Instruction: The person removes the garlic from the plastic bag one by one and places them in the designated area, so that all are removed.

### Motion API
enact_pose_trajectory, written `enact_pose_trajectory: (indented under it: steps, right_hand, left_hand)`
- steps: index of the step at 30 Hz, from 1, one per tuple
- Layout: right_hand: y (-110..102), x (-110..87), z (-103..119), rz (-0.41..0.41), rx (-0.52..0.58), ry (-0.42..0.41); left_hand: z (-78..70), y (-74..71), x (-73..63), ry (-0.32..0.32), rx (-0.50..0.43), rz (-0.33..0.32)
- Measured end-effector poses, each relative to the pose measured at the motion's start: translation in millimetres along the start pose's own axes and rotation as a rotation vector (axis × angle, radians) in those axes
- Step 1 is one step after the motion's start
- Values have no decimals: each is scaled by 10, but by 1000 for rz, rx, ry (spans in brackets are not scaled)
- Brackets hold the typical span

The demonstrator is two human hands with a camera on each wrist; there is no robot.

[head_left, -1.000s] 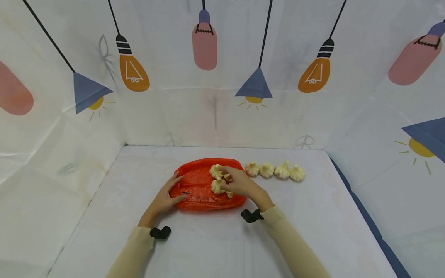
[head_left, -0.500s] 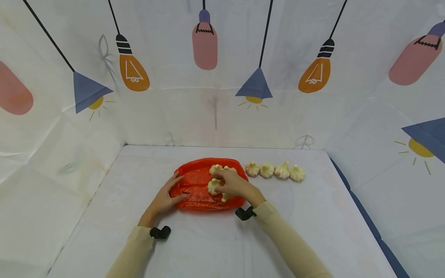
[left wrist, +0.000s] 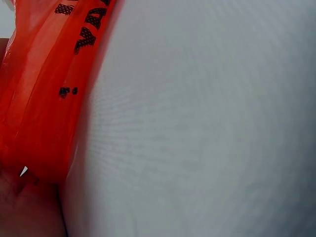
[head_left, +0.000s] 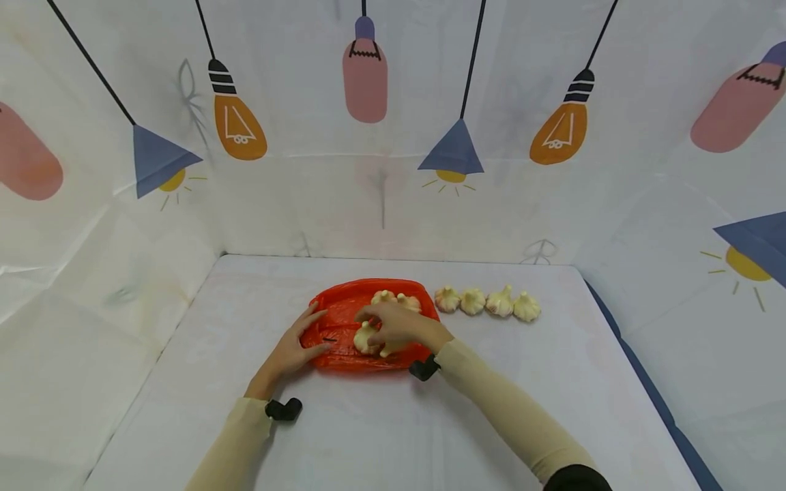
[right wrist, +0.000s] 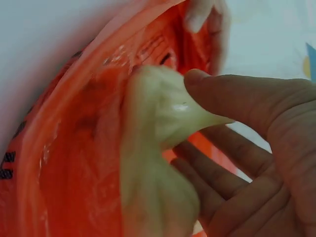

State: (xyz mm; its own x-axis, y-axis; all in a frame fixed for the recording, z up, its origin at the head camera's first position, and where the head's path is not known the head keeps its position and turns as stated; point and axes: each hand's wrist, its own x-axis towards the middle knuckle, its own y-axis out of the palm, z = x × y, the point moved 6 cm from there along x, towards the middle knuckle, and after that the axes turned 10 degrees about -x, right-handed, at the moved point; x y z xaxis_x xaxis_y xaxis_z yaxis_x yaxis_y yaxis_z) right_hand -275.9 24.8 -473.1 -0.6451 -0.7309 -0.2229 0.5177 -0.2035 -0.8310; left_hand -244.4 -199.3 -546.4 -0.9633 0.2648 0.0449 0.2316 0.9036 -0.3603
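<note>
A red plastic bag (head_left: 340,310) with black print lies spread on the white table, its edges raised into a rim. Several pale garlic bulbs lie in its right half; two garlic bulbs (head_left: 408,303) are at the back. My right hand (head_left: 402,326) reaches over the bag and pinches the leftmost garlic bulb (head_left: 364,338). In the right wrist view, the thumb presses that garlic bulb (right wrist: 165,106) near its stem, with fingers behind; another bulb (right wrist: 158,197) sits beside it. My left hand (head_left: 293,349) rests on the bag's left edge, fingers and thumb spread.
A row of several garlic bulbs (head_left: 471,301) stands right of the bag on the white table (head_left: 368,436). White sheeting (head_left: 381,191) with printed lamps rises behind the table and at both sides. Each wrist carries a small black camera mount (head_left: 284,410).
My right hand has moved left and slightly nearer over the bag, and the bulb at its fingertips has shifted left with it. My left hand stays on the bag's edge.
</note>
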Motion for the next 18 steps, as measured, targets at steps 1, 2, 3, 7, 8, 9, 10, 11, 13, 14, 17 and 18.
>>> enact_pose_trajectory:
  steps: [1,2,3,7,8,9,10,11,13,14,17,18]
  right_hand:
    - [6,22,-6,6,4,-1]
    - [14,44,-16,11,9,1]
    - [23,65,-29,15,13,3]
    - [60,130,-104,24,16,27]
    - [68,138,-119,26,24,35]
    - [75,146,-133,28,28,40]
    - [80,151,-141,30,31,43]
    - [82,154,-144,31,30,43]
    - [82,159,-140,32,28,39]
    - [81,160,-138,32,25,38]
    - [75,165,-130,25,8,35]
    - [74,167,-130,20,8,35]
  left_hand:
    - [-2,0,1,0,-4,-1]
    - [-3,2,2,-1,-6,0]
    - [-5,4,2,-2,-9,-1]
    - [-10,14,-3,-8,-7,5]
    - [-11,16,-4,-10,-7,5]
    - [-11,16,-7,-12,-6,4]
    - [-9,15,-9,-14,-3,4]
    - [-11,13,-10,-15,-6,2]
    - [-10,8,-10,-14,-5,0]
    - [-8,6,-10,-13,-4,-1]
    - [0,3,-5,-9,1,0]
    - [2,2,-3,-10,3,0]
